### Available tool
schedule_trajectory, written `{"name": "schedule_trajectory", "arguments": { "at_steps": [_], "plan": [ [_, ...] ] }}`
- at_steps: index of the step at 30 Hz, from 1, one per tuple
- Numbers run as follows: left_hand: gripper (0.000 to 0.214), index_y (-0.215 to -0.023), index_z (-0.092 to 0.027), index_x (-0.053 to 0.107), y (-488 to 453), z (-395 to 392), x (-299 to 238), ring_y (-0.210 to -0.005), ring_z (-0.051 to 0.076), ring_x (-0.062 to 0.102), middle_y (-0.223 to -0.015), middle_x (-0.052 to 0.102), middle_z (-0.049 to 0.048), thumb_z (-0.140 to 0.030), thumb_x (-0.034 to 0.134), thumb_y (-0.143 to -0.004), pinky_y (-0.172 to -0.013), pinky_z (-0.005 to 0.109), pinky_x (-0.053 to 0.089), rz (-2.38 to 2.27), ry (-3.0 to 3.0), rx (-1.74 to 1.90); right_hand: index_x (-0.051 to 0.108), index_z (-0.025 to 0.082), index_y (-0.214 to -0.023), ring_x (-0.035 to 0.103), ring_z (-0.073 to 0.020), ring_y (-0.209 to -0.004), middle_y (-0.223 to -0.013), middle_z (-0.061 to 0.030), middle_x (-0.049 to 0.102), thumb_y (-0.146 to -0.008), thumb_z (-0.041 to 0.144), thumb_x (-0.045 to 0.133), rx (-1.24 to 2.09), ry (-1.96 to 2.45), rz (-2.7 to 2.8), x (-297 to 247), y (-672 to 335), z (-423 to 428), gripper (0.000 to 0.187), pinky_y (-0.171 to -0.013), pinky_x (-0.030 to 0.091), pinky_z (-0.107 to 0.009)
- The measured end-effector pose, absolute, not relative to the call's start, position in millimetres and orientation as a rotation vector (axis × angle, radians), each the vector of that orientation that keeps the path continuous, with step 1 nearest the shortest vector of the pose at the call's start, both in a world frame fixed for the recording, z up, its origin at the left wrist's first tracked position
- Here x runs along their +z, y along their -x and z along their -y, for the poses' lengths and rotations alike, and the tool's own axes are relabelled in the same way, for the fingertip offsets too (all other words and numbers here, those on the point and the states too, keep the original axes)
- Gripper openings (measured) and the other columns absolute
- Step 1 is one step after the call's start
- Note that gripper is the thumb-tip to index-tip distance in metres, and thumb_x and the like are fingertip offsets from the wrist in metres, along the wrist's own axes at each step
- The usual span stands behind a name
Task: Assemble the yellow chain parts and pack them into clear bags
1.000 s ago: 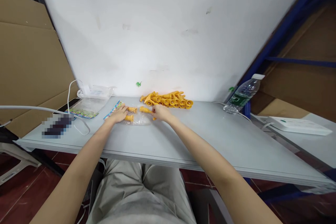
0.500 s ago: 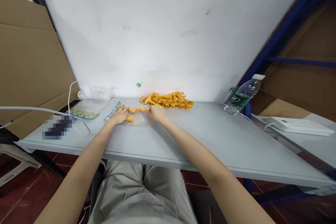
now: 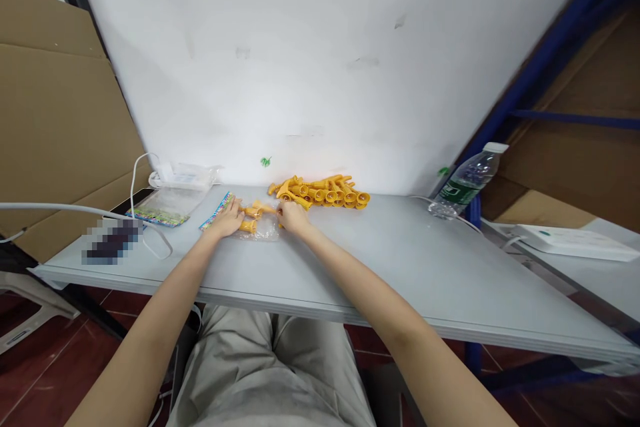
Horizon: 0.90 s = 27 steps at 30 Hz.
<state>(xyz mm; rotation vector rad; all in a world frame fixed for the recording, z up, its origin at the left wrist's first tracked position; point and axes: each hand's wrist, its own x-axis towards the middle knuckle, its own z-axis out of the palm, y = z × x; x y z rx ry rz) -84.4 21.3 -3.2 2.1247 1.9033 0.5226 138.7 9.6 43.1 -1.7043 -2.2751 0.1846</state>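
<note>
1. Grey tabletop (image 3: 380,267) lies before us; a pixelated patch (image 3: 111,242) hides something at ten o'clock.
2. At eleven o'clock, our left hand (image 3: 229,217) lies flat, fingers extended, over a clear plastic bag (image 3: 266,233), partly covering yellow plastic pieces (image 3: 248,225).
3. Our right hand (image 3: 293,216) grasps a blurred yellow piece (image 3: 269,209) at the bag's three-o'clock end, obscuring its shape.
</note>
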Motion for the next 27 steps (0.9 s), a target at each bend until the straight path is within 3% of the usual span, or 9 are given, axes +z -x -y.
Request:
{"name": "schedule_trajectory", "arguments": {
  "at_steps": [4,7,15,22,27],
  "plan": [
    [0.064,-0.148,-0.012,0.023,84.8,-21.7,-3.4,-0.15,0.023,0.007,-0.162,0.011,0.014,-0.037,0.037,-0.091,-0.121,0.039,0.014,-1.887,-2.072,0.674,0.062,0.016,-0.103,0.058,-0.0223,-0.104,-0.114,-0.0116,0.061,-0.079,0.012,0.059,0.336,1.434,2.093,26.9,-134.9,-25.2,0.025,-0.087,0.047,-0.031],
    [0.065,-0.148,-0.013,0.02,86.8,-23.7,-4.8,-0.15,0.022,0.009,-0.162,0.012,0.0138,-0.032,0.04,-0.089,-0.122,0.038,0.014,-1.88,-1.965,0.862,0.057,0.017,-0.095,0.059,-0.0189,-0.095,-0.112,-0.0097,0.057,-0.071,0.013,0.065,0.503,1.377,1.886,18.3,-132.4,-34.6,0.025,-0.084,0.05,-0.032],
    [0.062,-0.143,-0.018,0.031,98.2,-38.3,-10.9,-0.145,0.023,0.027,-0.155,0.033,0.0125,-0.025,0.049,-0.084,-0.119,0.039,0.022,-1.718,-1.572,1.241,0.046,0.02,-0.075,0.06,-0.0111,-0.058,-0.064,0.0046,0.054,-0.063,0.003,0.068,1.287,1.213,1.255,16.6,-124.7,-44.1,0.03,-0.062,0.055,-0.025],
    [0.054,-0.136,-0.016,0.039,95.4,-41.7,-5.2,-0.138,0.021,0.04,-0.148,0.043,0.015,-0.016,0.048,-0.083,-0.115,0.037,0.03,-1.674,-1.373,1.376,0.045,0.02,-0.069,0.057,-0.0099,-0.051,-0.055,0.0063,0.054,-0.064,0.001,0.066,1.202,1.261,1.344,11.8,-115.1,-50.1,0.029,-0.053,0.05,-0.02],
    [0.04,-0.126,-0.02,0.048,96.5,-35.0,6.2,-0.127,0.018,0.052,-0.134,0.057,0.0102,-0.016,0.043,-0.086,-0.106,0.034,0.041,-1.685,-1.098,1.49,0.047,0.019,-0.062,0.051,-0.0086,-0.042,-0.045,0.0053,0.051,-0.075,0.008,0.065,0.942,1.37,1.599,15.7,-110.5,-48.8,0.024,-0.044,0.041,-0.018]
  ]
}}
